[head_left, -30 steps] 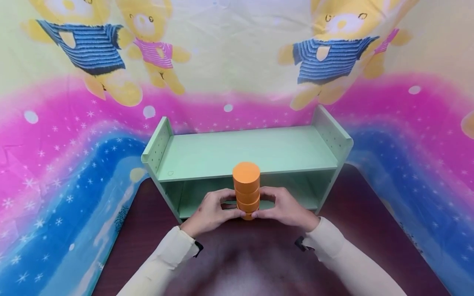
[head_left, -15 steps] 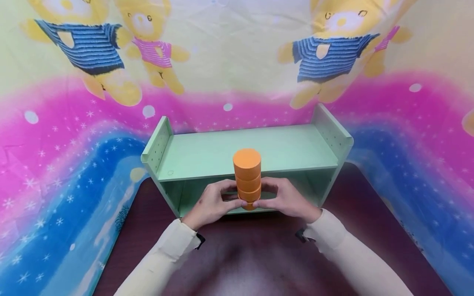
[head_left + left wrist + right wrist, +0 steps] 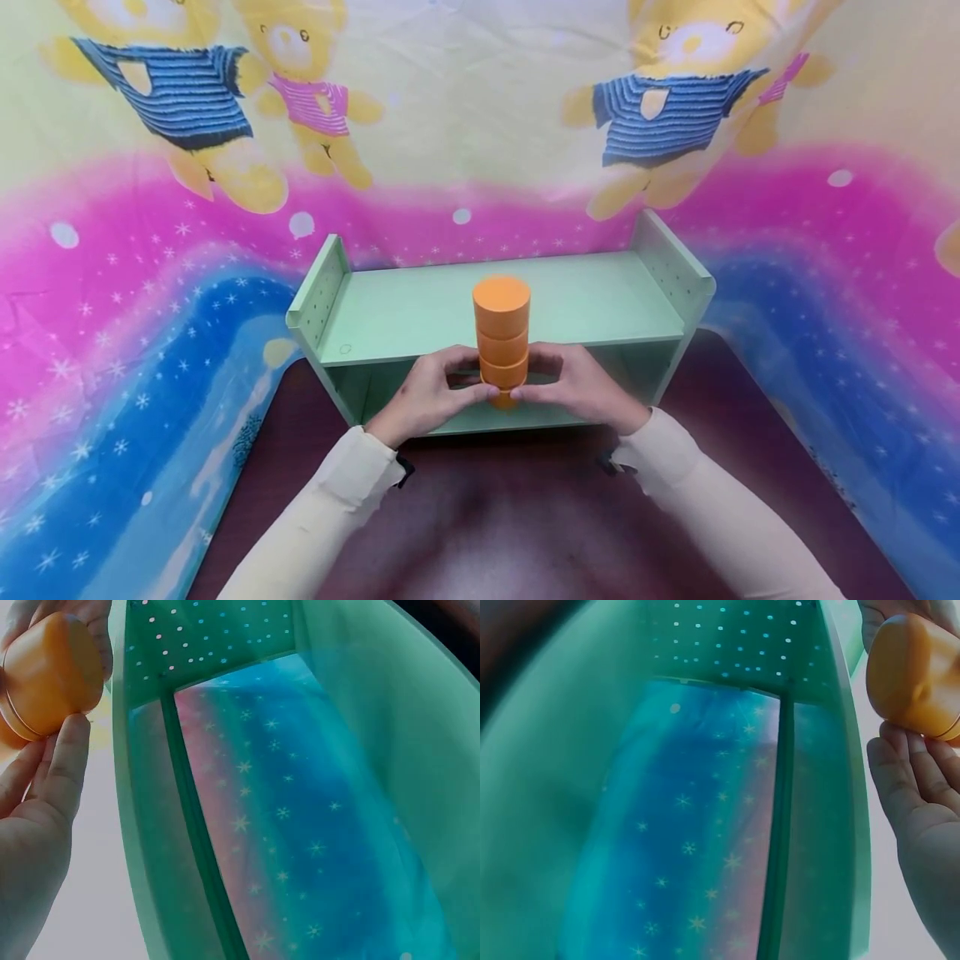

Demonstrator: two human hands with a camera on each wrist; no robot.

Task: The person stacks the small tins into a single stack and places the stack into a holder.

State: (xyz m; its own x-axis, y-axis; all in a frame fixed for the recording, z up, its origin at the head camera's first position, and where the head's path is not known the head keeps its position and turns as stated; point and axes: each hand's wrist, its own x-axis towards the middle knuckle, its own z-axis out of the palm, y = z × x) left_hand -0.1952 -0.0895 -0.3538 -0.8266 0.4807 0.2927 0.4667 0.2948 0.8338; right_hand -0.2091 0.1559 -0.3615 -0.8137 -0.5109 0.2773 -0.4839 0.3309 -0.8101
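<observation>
An upright stack of several orange, round, jar-like containers [image 3: 502, 323] is held up in front of the green shelf [image 3: 405, 310], its top rising above the front edge of the upper board. My left hand [image 3: 433, 387] grips the lowest part of the stack from the left, thumb at the front. From the other side my right hand [image 3: 583, 385] grips it the same way, the two thumbs close together. In the left wrist view the rounded bottom container [image 3: 54, 679] sits against the fingertips. The right wrist view shows that orange container [image 3: 915, 679] resting on my fingers.
The shelf has raised, perforated side panels [image 3: 678, 262] and an open lower compartment [image 3: 390, 392] behind my hands. It stands on a dark red-brown table [image 3: 480, 517]. A bear-print cloth [image 3: 480, 125] hangs behind and at both sides.
Both hands have lifted the orange stack steadily, and it now overlaps more of the shelf's upper board. The grip looks the same, and the shelf has not moved.
</observation>
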